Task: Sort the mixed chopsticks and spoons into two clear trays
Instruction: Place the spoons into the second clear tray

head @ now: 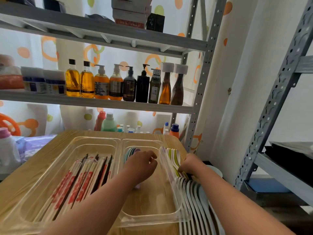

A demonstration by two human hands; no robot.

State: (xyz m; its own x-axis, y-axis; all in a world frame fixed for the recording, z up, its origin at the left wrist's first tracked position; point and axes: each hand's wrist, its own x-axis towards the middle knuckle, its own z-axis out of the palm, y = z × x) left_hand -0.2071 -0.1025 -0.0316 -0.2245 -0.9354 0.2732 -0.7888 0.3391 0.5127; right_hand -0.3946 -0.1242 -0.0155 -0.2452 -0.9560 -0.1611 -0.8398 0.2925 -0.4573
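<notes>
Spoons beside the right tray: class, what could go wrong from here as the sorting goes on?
1. The spoons lie packed along the right edge of the table; the right hand gripping some may drag neighbours off.
2. The left hand hangs over the right tray, its forearm crossing the tray wall, so it might shove the tray.
</notes>
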